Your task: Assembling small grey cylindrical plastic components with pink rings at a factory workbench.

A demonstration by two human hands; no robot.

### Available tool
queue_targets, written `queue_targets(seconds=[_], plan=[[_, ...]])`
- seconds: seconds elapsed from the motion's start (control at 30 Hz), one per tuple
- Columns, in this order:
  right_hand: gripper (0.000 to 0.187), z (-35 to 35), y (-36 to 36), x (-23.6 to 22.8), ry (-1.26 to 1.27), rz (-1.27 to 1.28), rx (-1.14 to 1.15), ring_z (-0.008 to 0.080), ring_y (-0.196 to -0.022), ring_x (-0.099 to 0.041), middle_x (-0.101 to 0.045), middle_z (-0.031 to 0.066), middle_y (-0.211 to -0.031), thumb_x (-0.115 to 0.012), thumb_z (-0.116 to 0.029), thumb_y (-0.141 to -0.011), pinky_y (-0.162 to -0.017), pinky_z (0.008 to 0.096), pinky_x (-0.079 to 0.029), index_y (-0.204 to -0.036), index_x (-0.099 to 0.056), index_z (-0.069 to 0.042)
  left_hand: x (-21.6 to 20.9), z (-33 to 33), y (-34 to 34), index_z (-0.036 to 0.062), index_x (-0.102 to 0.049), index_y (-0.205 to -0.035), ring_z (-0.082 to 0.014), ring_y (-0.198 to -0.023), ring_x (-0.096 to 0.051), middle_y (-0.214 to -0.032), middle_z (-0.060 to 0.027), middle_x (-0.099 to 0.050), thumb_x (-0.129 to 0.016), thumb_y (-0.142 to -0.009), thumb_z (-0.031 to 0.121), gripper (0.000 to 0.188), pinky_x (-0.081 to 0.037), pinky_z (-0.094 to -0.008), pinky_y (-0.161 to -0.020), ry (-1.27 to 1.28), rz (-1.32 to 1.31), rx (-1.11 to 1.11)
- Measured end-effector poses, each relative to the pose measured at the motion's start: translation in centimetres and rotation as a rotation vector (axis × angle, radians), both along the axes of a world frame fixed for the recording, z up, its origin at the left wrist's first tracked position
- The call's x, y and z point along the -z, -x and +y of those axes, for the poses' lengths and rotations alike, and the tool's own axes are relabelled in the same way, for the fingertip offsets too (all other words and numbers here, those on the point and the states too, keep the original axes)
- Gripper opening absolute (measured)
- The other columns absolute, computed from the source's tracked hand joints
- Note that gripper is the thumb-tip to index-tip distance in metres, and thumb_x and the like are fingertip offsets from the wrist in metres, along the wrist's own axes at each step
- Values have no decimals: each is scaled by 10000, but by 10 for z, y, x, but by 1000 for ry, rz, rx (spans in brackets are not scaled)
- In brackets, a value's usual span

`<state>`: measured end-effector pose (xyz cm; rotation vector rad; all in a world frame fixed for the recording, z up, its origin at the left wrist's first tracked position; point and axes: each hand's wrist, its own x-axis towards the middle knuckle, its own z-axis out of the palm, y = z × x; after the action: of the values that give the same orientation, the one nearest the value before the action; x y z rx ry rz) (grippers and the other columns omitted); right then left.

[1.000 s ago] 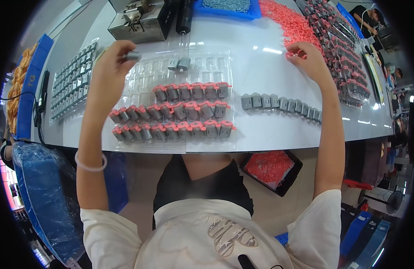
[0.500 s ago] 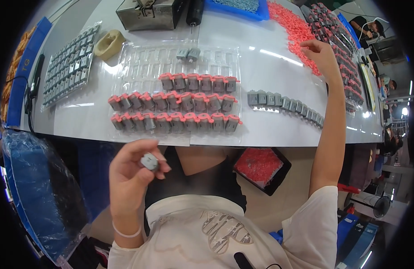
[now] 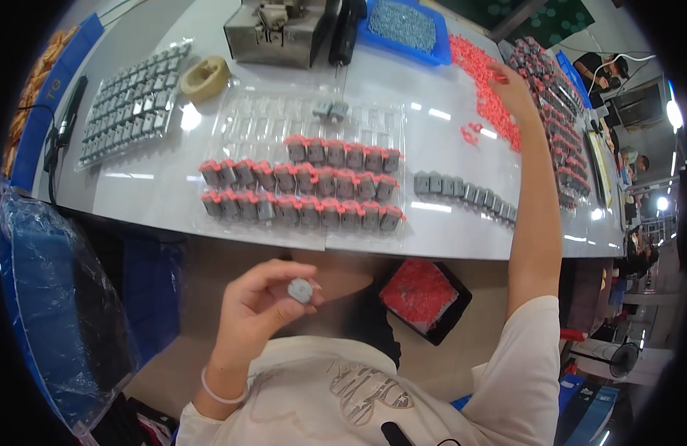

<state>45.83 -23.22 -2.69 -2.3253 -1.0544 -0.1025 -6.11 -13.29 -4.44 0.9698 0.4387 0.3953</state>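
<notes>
Left hand (image 3: 258, 308) pinching small grey motor (image 3: 300, 290) near chest; right hand (image 3: 511, 82) fingers curled into red caps (image 3: 486, 82).

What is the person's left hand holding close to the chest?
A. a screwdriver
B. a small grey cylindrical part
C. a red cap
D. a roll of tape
B: the left hand pinches a small grey cylindrical part between its fingertips, while the right hand reaches out to the heap of red caps on the table.
</notes>
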Motion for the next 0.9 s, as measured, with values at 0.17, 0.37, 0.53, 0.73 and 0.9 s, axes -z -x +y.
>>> queue_targets(seconds=[0.17,0.37,0.53,0.73,0.9], plan=[[510,25,-30,14,284,-289,177,331,-1227,-422,-498,161,-1285,-568,-273,-848,-1022,363,-332,-1305,-444,-83,-1,-3,3,-64,-588,-1047,-215,-818,-624,-925,-132,-566,-672,-792,46,290,-533,-283,-697,-111,-31,62],[444,18,2,19,378,-283,258,353,-1174,-460,-430,179,-1313,-617,-334,-813,-976,421,-374,-1218,-525,-176,5,8,6,-58,-591,-1045,-218,-818,-632,-933,-142,-573,-673,-798,62,286,-544,-282,-697,-218,10,92],[258,5,27,6,118,-319,-94,228,-942,-594,-604,111,-1045,-661,-101,-777,-826,314,-457,-1030,-620,-74,6,10,-10,-52,-587,-1044,-217,-813,-633,-934,-142,-573,-673,-799,69,287,-547,-277,-684,-162,0,138],[144,-4,38,-3,-57,-45,-50,169,-743,-614,-654,103,-825,-620,-35,-789,-707,274,-477,-926,-632,9,4,0,-13,-48,-585,-1043,-222,-816,-628,-943,-133,-563,-671,-796,57,281,-551,-286,-680,-156,-35,66],[247,4,57,-8,-51,-123,-215,160,-840,-603,-651,85,-932,-612,-62,-797,-784,287,-462,-1042,-628,-35,6,-9,1,-43,-588,-1038,-220,-815,-627,-953,-129,-556,-672,-796,67,278,-551,-284,-674,-169,-7,38]])
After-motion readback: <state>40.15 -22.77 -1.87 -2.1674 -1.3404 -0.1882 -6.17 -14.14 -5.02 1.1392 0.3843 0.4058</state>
